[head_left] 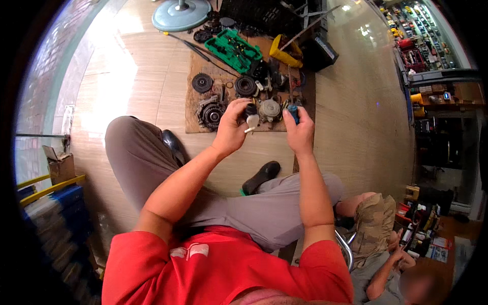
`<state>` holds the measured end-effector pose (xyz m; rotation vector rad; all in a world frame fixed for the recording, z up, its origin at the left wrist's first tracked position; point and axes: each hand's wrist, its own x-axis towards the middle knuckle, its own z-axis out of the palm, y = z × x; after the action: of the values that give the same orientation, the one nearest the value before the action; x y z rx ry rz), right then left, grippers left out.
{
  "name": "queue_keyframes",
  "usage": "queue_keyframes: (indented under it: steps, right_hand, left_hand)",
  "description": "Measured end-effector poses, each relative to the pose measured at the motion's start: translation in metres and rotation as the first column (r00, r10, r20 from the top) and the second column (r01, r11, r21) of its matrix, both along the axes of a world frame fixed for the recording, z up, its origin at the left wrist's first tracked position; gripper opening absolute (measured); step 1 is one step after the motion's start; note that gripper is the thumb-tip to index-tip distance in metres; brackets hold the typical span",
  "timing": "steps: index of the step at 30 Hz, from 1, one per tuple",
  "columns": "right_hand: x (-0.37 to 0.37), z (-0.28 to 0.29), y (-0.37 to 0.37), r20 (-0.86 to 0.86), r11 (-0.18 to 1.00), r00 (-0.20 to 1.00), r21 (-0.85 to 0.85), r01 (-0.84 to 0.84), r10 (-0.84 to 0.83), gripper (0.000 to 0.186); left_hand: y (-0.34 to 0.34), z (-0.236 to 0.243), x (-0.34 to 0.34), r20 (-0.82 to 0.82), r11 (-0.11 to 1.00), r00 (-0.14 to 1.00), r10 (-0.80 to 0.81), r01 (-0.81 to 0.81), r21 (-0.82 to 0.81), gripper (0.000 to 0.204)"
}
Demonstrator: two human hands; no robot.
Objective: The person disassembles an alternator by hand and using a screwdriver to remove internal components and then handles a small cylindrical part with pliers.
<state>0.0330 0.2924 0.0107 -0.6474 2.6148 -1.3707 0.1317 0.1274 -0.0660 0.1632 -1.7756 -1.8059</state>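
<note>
My left hand [233,124] grips a small part [252,120] with a black top and a white body with a short white spout. My right hand [300,129] holds a blue handle [293,113] with a long thin shaft pointing up and away from me. Beyond them on a cardboard sheet [201,71] lie a round pale metal housing [269,108], a larger dark round assembly [210,116], two black pulley-like rings [202,83] and an open green tool case [234,50].
A yellow container [284,51] and black boxes [323,53] stand at the back, near a round pale blue stand base [181,18]. Another person [381,282] sits at lower right beside a cluttered bench [439,231]. Stacked blue items [56,213] are at left, shelves [422,40] at right.
</note>
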Motion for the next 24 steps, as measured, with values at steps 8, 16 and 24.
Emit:
queue_keyframes:
  steps: [8,16,24]
  right_hand:
    - [-0.001,-0.016,0.008,0.049,0.971,0.970,-0.050,-0.234,0.237,0.025]
    - [-0.001,-0.008,-0.008,0.064,0.947,0.947,-0.091,-0.309,0.315,0.047]
    - [-0.009,-0.016,-0.001,0.277,0.975,0.936,-0.011,-0.224,0.218,0.038]
  left_hand:
    - [-0.013,0.024,-0.007,0.017,0.905,0.998,0.066,-0.053,-0.421,0.054]
    - [-0.003,0.007,-0.023,0.018,0.822,0.998,0.053,-0.033,-0.568,0.051]
    - [-0.001,0.014,-0.021,0.063,0.807,0.998,0.014,0.026,-0.590,0.065]
